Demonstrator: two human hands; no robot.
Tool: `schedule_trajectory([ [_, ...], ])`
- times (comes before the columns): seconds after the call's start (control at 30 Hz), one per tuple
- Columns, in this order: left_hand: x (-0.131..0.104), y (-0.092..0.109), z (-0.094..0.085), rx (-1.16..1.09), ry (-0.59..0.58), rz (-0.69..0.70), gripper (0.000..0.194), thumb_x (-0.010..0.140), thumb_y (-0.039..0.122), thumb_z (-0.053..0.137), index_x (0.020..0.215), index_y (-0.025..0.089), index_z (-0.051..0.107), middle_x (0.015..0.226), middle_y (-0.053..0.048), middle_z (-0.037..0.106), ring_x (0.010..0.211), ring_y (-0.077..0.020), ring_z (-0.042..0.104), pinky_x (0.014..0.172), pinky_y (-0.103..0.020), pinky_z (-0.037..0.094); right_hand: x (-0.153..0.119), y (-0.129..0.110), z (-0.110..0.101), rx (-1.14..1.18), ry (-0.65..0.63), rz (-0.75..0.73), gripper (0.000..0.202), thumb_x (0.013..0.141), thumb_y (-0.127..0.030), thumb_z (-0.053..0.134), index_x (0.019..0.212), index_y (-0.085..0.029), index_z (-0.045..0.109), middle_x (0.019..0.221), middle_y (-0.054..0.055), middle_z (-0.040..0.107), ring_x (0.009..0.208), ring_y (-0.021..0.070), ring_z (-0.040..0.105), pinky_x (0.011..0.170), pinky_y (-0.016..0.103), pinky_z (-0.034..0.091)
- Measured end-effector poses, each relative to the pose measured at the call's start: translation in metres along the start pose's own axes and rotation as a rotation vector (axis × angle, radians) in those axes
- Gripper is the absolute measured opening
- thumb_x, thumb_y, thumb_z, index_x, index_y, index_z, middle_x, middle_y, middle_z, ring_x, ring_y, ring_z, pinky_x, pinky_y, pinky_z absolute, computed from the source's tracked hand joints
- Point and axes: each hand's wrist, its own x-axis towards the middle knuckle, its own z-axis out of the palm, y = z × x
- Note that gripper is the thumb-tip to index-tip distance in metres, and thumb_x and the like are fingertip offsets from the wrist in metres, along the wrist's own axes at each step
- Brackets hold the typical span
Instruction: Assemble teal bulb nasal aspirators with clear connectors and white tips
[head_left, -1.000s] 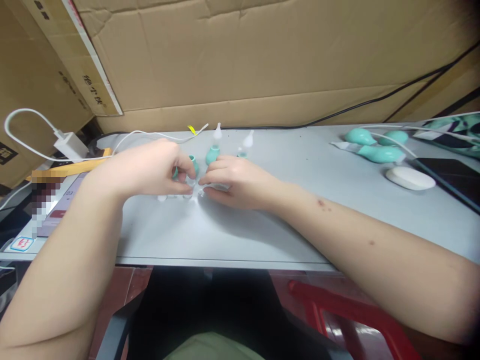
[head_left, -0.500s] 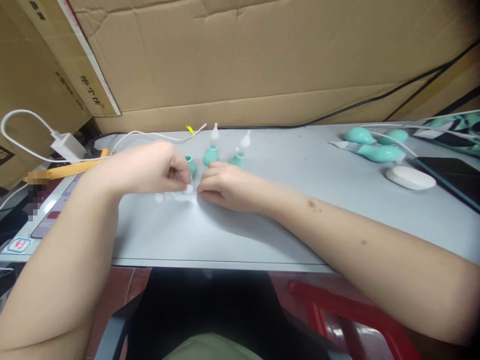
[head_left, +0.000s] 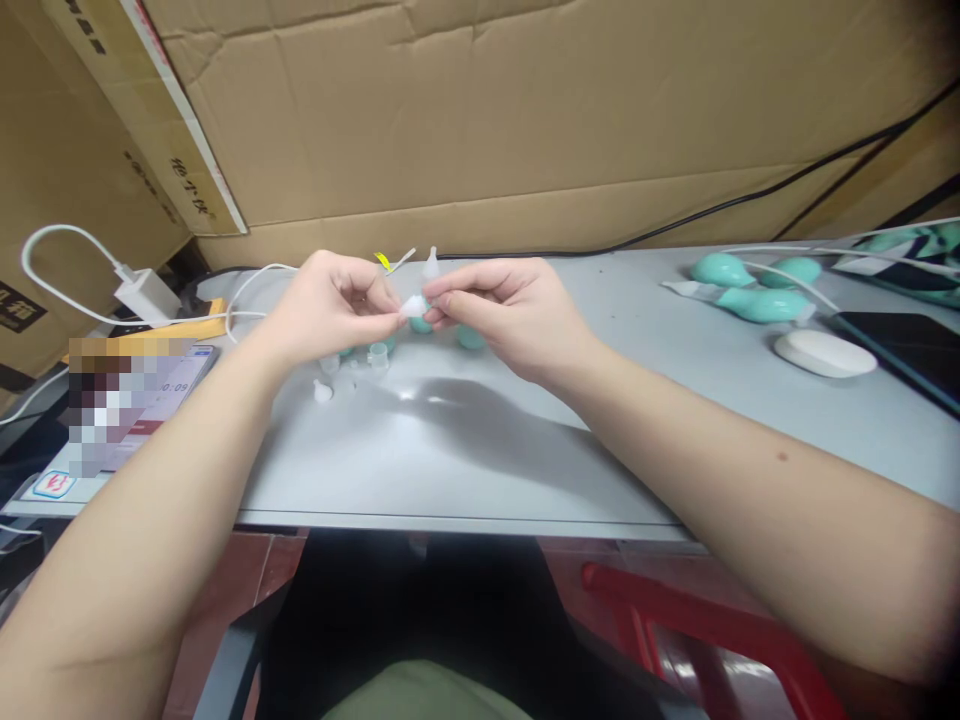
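Above the grey table (head_left: 480,490), my left hand (head_left: 345,305) pinches a small white translucent nozzle (head_left: 413,306) between thumb and fingertips. My right hand (head_left: 510,305) is closed close to the nozzle's other side; what its fingertips grip is too small to make out. Behind the hands stands an upright white nozzle tip (head_left: 431,264), and teal bulb bases (head_left: 471,338) show partly below the fingers. A clear ring-like piece (head_left: 379,356) and a small white nozzle (head_left: 322,391) lie on the table below my left hand.
At the right are teal bulbs (head_left: 765,304), a white oval case (head_left: 825,353) and a dark tablet (head_left: 907,350). A phone (head_left: 176,400), a white charger (head_left: 148,296) and cables are at the left. Cardboard (head_left: 525,120) stands behind; a red stool (head_left: 705,620) is below.
Both hands have risen from the tabletop and come together, with the white nozzle now between them. The small pieces that my left hand was over are uncovered.
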Motion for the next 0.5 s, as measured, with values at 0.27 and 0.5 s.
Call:
schedule_trajectory([
  [0.27,-0.0011,-0.0012,0.0052,0.104,0.015,0.045,0.014,0.084,0.029,0.089,0.082,0.018,0.081,0.08,-0.003,0.083,0.071,-0.0147,0.077,0.065,-0.026,0.061,0.0016,0.005,-0.002,0.023,0.069,0.065,0.014,0.078,-0.01,0.087,0.083,-0.023,0.09,0.08,0.001,0.085,0.076,0.0158,0.078,0.077,0.03,0.068],
  [0.5,-0.001,-0.0025,0.0002,0.368,-0.068,0.2,0.016,0.095,0.027,0.078,0.104,0.023,0.091,0.086,-0.001,0.085,0.075,-0.015,0.074,0.071,-0.027,0.056,-0.0015,0.0106,0.0008,-0.092,0.029,-0.098,0.008,0.08,-0.017,0.091,0.084,-0.024,0.089,0.089,0.003,0.088,0.085,0.0208,0.083,0.085,0.037,0.072],
])
